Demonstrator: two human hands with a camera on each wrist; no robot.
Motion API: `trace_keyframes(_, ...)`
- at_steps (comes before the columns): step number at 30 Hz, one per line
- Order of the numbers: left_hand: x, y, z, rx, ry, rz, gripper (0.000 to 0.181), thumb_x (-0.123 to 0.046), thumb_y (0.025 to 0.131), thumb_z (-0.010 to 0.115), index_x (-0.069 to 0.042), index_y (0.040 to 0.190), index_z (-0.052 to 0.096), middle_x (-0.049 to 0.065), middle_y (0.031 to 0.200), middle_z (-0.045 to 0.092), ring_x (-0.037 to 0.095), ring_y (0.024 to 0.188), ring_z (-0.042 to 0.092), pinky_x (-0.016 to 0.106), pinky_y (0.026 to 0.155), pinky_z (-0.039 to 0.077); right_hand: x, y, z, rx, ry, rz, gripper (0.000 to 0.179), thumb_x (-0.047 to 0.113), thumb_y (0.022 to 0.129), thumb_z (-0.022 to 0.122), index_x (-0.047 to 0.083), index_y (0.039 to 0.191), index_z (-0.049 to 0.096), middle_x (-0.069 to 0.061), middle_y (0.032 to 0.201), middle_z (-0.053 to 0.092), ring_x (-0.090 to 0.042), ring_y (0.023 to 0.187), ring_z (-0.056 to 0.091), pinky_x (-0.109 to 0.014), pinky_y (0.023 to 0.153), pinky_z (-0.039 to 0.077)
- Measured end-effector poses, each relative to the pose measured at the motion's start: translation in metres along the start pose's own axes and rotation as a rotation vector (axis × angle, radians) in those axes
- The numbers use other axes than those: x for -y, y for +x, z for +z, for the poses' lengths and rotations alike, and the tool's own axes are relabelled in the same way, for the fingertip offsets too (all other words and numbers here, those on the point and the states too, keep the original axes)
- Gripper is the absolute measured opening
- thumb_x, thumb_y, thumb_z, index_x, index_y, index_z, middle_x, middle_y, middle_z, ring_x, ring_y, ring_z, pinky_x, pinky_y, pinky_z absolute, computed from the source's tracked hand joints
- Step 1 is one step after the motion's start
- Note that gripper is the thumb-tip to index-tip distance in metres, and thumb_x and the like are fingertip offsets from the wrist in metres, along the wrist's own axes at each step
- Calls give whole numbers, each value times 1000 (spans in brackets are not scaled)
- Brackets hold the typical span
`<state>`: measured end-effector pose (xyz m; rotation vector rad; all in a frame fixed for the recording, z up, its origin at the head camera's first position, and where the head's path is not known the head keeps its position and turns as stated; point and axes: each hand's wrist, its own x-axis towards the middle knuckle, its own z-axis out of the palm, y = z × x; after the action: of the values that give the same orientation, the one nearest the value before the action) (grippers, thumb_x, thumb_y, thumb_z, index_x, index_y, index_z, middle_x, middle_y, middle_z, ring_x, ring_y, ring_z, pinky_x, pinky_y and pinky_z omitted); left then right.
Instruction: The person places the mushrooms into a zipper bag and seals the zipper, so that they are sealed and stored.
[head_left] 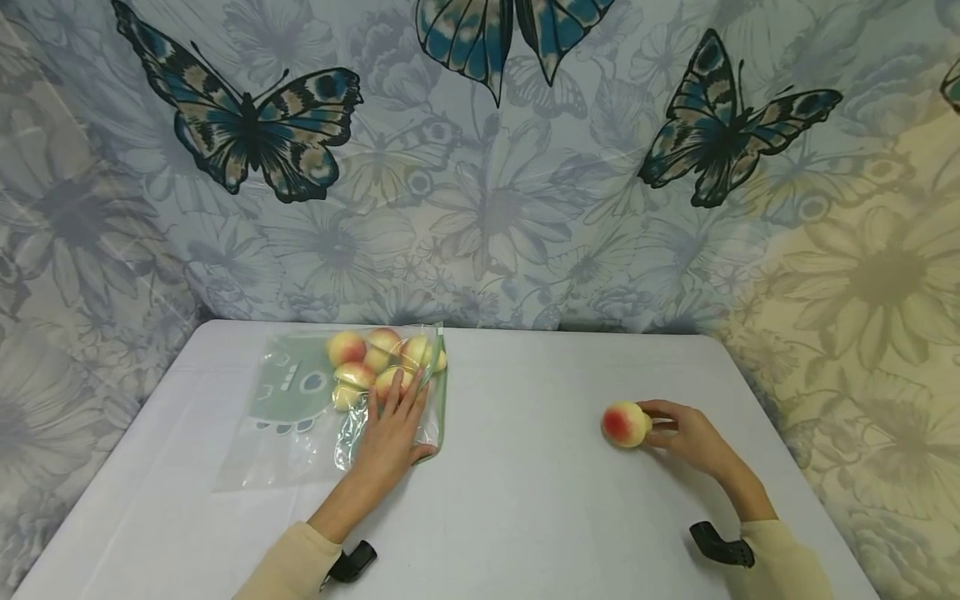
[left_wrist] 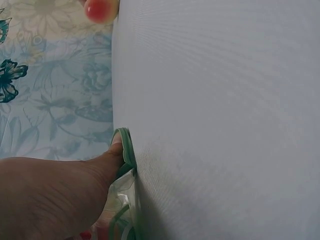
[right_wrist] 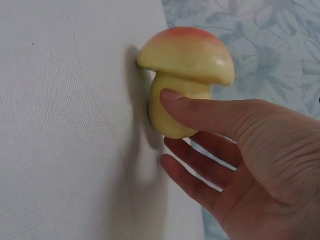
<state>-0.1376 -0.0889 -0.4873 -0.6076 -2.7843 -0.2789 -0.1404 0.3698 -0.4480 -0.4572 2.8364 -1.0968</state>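
Observation:
In the head view my left hand (head_left: 390,442) lies with straight, spread fingers on a clear zip bag (head_left: 311,458) with a green edge. Several yellow toy mushrooms with red-tinged caps (head_left: 347,348) show inside it. The left wrist view has the thumb (left_wrist: 107,162) against the bag's green rim (left_wrist: 128,150); the other fingers are out of sight there. Over on the right, my right hand (head_left: 693,437) holds one toy mushroom (right_wrist: 185,65) by its stem, thumb across the front. Its cap faces away from the palm, and its shadow falls on the white surface.
Both hands are over a white table (head_left: 517,500), with the bag at its left. A patterned cloth with butterflies (head_left: 495,208) stands behind and at the sides. Black wrist devices (head_left: 722,546) sit at both sleeves.

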Motion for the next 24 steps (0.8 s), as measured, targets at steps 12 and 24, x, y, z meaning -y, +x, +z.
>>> trace_keyframes(12, 2, -1, 1, -16, 13, 6, 104, -45, 67, 84, -4, 150, 37, 11, 161, 23, 36, 148, 13, 67, 111, 17, 0, 3, 9, -87, 118, -48, 46, 11, 79, 81, 0, 120, 65, -20, 117, 64, 6, 100, 57, -22, 78, 56)
trace_keyframes(24, 1, 1, 1, -17, 23, 9, 104, -46, 67, 83, -4, 150, 37, 11, 161, 23, 37, 148, 14, 67, 111, 17, 7, 11, 14, -217, 118, -17, 44, 8, 81, 80, -3, 120, 65, -23, 119, 63, 12, 98, 55, -15, 76, 53)
